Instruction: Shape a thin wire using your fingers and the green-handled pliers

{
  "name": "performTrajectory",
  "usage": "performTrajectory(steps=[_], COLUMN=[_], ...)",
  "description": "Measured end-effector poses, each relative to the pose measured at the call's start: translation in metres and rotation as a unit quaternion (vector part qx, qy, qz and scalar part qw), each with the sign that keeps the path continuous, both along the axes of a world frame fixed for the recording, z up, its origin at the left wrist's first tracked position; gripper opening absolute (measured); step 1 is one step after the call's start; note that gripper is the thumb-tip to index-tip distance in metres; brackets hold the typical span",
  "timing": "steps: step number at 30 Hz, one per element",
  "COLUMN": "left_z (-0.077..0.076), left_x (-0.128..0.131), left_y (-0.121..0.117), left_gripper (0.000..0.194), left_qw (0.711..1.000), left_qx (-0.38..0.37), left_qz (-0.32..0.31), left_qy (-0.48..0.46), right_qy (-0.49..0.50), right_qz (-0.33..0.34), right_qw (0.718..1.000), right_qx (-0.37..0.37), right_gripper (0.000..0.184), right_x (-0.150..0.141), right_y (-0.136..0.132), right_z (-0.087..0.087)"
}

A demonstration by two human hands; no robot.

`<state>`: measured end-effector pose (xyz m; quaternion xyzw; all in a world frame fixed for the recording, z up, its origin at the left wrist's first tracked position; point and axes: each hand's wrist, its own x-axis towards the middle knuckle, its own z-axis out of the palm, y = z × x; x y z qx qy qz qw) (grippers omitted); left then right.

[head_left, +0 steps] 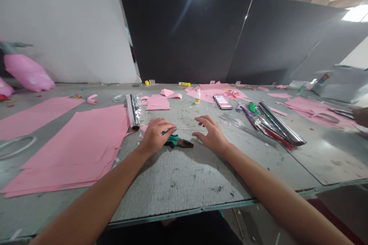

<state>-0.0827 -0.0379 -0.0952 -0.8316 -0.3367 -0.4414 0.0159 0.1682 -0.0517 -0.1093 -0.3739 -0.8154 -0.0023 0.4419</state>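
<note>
My left hand [156, 134] is closed in a pinch on one end of a thin wire [185, 129], which stretches right from the fingertips. Facing it, my right hand [213, 134] has its thumb and fingers apart around the area of the wire's other end; nothing is clearly gripped there. Under my left hand lies a pair of pliers [185, 143] with green handles, its jaws pointing right and the handle ends partly hidden. A bundle of similar thin wires [244, 125] rests on the table right of my right hand.
Stacked pink paper sheets [77, 141] and a foil roll [133, 113] lie to the left. Behind are a small glue bottle [197, 97] and a phone [222, 102]. More foil rolls [281, 124] lie right; another person's hand [360, 116] shows at the far right edge.
</note>
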Motion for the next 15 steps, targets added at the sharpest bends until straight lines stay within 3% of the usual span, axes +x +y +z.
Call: performTrajectory(steps=[3, 11, 15], left_z=[-0.0005, -0.0022, -0.0027], left_x=[-0.0002, 0.0008, 0.0008], left_y=[0.0005, 0.0012, 0.0009], left_gripper=[0.013, 0.011, 0.011], left_qw=[1.000, 1.000, 1.000], left_qx=[0.000, 0.002, -0.003], left_qz=[0.004, -0.003, -0.006], left_qy=[-0.002, 0.006, 0.010], right_qy=[0.000, -0.014, -0.011], right_qz=[0.001, 0.022, 0.036], right_qw=[1.000, 0.999, 0.999], right_qx=[-0.017, -0.025, -0.018], right_gripper=[0.052, 0.023, 0.024], right_x=[0.0012, -0.0060, -0.0080], right_y=[-0.0011, -0.0059, -0.0060], right_z=[0.0011, 0.0015, 0.0004])
